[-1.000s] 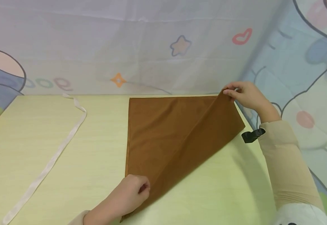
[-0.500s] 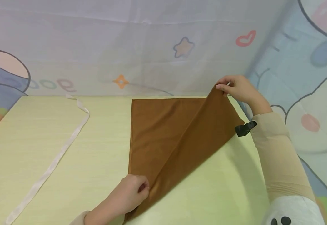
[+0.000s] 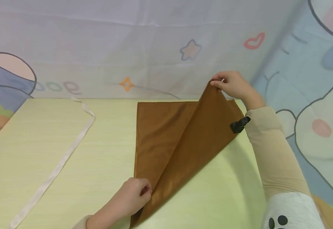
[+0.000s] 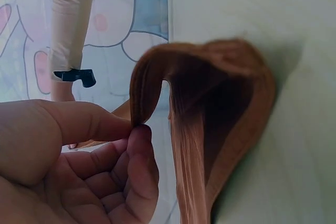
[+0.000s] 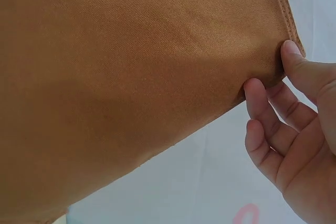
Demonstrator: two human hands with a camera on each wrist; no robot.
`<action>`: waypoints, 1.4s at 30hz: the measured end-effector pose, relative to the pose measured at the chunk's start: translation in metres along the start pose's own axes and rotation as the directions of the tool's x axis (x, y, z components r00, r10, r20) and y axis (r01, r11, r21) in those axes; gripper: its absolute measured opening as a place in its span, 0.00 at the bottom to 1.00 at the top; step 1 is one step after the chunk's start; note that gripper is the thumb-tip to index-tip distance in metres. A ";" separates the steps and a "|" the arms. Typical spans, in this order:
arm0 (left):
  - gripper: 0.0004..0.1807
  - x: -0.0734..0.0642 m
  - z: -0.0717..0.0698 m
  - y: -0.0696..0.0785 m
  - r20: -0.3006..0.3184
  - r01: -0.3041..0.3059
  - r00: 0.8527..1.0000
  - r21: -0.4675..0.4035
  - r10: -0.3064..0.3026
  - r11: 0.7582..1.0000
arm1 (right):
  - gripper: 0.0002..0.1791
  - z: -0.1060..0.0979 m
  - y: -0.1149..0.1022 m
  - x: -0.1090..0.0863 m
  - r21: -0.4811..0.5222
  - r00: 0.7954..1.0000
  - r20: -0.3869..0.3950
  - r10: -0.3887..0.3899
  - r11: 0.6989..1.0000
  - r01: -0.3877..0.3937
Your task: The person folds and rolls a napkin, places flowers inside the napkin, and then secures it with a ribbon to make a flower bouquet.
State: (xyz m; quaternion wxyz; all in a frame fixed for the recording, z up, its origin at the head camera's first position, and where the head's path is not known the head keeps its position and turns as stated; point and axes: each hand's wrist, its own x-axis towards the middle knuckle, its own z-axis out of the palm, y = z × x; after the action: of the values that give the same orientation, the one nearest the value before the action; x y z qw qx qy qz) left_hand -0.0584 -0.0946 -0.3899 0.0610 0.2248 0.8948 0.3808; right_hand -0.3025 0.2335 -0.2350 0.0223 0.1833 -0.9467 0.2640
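Note:
A brown cloth (image 3: 163, 130) with stitched hems lies on the pale yellow table, its right part lifted and folded over toward the left. At the cloth's raised far corner, my right hand (image 3: 233, 84) pinches the edge between thumb and fingers, above the tabletop. Low at the near side, my left hand (image 3: 133, 195) pinches the near edge. In the left wrist view, the thumb and forefinger hold the hem of the cloth (image 4: 231, 56), which curls into an open loop there. The right wrist view shows the cloth (image 5: 147, 66) stretched from the pinched corner.
A long white ribbon (image 3: 69, 152) runs slantwise along the left side of the table (image 3: 106, 136). A printed curtain (image 3: 97, 47) hangs behind the table, and another printed panel (image 3: 312, 105) stands on the right. A black wrist camera (image 3: 240, 124) sits on the right sleeve.
My right hand has moved left and up with the cloth's corner, so the folded part covers more of the flat part. The left hand keeps its pinch, almost still.

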 end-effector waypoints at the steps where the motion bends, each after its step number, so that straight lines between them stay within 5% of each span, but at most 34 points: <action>1: 0.09 0.000 0.000 0.000 0.001 0.001 1.000 -0.002 -0.001 1.000 | 0.16 0.001 -0.001 0.002 0.001 1.000 -0.001 -0.005 1.000 0.005; 20: 0.08 0.001 0.002 -0.004 0.004 0.046 0.999 -0.027 -0.046 0.999 | 0.14 0.011 -0.032 0.037 -0.054 0.996 0.053 -0.069 0.996 0.072; 42: 0.08 -0.010 0.002 -0.023 0.015 0.133 0.991 -0.042 -0.132 0.990 | 0.16 0.063 -0.073 0.083 -0.024 0.977 0.176 -0.124 0.991 0.130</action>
State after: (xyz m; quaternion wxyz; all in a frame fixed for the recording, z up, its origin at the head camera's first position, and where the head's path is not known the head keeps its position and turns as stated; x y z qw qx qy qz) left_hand -0.0573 -0.1112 -0.4085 0.0965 0.1659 0.8991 0.3935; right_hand -0.3503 0.1162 -0.2415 -0.0406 0.2654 -0.9359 0.2282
